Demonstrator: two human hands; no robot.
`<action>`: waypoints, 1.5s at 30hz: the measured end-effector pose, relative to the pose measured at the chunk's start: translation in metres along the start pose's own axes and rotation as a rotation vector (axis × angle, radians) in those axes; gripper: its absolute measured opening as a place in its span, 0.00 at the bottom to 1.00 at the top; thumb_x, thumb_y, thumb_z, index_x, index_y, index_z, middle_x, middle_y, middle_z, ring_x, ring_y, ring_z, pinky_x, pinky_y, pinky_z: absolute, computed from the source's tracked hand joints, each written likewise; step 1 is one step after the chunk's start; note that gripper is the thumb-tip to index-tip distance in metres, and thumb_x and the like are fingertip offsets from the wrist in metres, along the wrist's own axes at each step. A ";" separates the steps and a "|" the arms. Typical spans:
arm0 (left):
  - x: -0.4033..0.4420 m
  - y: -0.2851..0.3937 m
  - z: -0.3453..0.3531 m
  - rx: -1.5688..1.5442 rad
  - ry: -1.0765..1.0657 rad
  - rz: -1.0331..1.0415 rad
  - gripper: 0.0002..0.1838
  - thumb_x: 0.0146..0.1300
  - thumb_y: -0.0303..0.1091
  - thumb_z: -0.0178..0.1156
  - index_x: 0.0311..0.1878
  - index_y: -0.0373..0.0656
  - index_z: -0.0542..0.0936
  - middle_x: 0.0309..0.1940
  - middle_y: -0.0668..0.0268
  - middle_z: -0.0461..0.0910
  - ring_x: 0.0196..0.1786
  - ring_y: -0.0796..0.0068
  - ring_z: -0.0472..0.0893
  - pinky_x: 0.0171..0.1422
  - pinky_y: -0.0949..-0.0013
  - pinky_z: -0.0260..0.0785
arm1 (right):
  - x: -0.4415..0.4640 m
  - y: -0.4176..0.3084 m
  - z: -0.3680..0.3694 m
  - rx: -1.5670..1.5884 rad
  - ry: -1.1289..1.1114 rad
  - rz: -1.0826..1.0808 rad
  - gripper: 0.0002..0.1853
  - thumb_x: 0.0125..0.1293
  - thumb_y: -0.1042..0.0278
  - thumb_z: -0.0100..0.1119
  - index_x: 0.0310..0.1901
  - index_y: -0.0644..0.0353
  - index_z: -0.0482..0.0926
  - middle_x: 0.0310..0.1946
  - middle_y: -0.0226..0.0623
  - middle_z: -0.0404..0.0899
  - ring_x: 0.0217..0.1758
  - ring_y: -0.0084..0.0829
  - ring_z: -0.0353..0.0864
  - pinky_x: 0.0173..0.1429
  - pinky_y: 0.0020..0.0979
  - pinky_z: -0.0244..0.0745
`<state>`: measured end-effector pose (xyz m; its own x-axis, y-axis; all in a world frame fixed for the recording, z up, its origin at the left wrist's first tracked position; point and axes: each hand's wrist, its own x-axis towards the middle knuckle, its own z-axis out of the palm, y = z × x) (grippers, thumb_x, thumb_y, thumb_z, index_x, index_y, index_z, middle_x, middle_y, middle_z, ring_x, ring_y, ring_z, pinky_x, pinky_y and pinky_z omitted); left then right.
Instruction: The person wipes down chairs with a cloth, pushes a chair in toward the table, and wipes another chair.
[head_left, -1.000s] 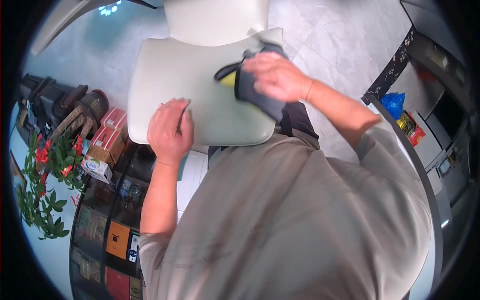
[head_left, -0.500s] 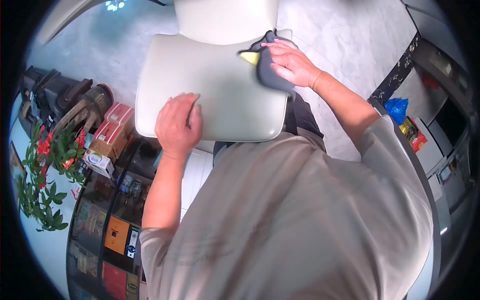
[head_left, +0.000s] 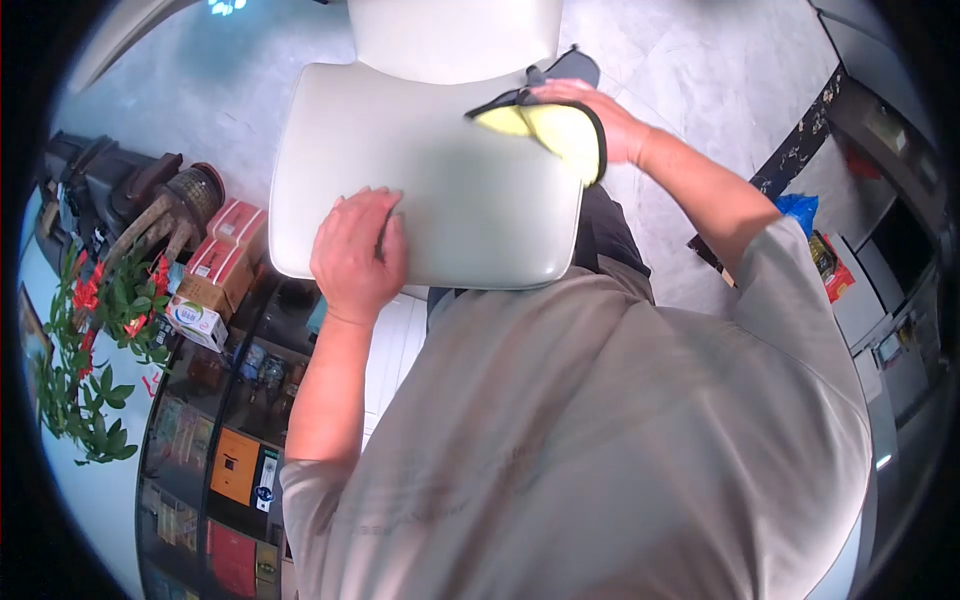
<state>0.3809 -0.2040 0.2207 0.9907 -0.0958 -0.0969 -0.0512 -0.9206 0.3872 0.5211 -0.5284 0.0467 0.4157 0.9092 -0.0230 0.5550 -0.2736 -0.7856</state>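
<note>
A pale cream chair seat (head_left: pixel 470 210) lies before me, its rounded backrest (head_left: pixel 455 35) at the far side. My left hand (head_left: pixel 357 250) rests on the seat's near left part, fingers laid on the surface and thumb apart, holding nothing. At the seat's right edge, my right hand (head_left: pixel 618 125) grips a cleaning cloth (head_left: pixel 565 138), grey on one side and yellow on the other with a dark border. The yellow side is folded up into view. Part of the right fingers is hidden by the cloth and blurred.
Left of the chair stand a glass-sided cabinet (head_left: pixel 240 390), red-and-white boxes (head_left: pixel 225 255), a plant with red flowers (head_left: pixel 125 300) and a brown, basket-like object (head_left: pixel 195 195). A blue plastic bag (head_left: pixel 797 212) lies at the right. The floor (head_left: pixel 690 60) is pale marble-like.
My right hand has shifted slightly right with the cloth, which has turned over so that much more yellow shows. The left hand stays in place on the seat.
</note>
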 end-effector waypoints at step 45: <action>-0.003 0.003 -0.001 -0.001 0.015 0.011 0.10 0.62 0.29 0.64 0.46 0.47 0.87 0.45 0.64 0.88 0.51 0.58 0.88 0.63 0.54 0.78 | 0.018 -0.043 -0.009 0.111 -0.155 0.300 0.14 0.73 0.60 0.54 0.37 0.59 0.86 0.55 0.42 0.85 0.65 0.44 0.80 0.81 0.50 0.61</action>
<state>0.3777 -0.2059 0.2227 0.9919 -0.1003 -0.0783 -0.0622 -0.9191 0.3891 0.5110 -0.5029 0.0856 0.4292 0.8326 -0.3502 0.3392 -0.5079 -0.7918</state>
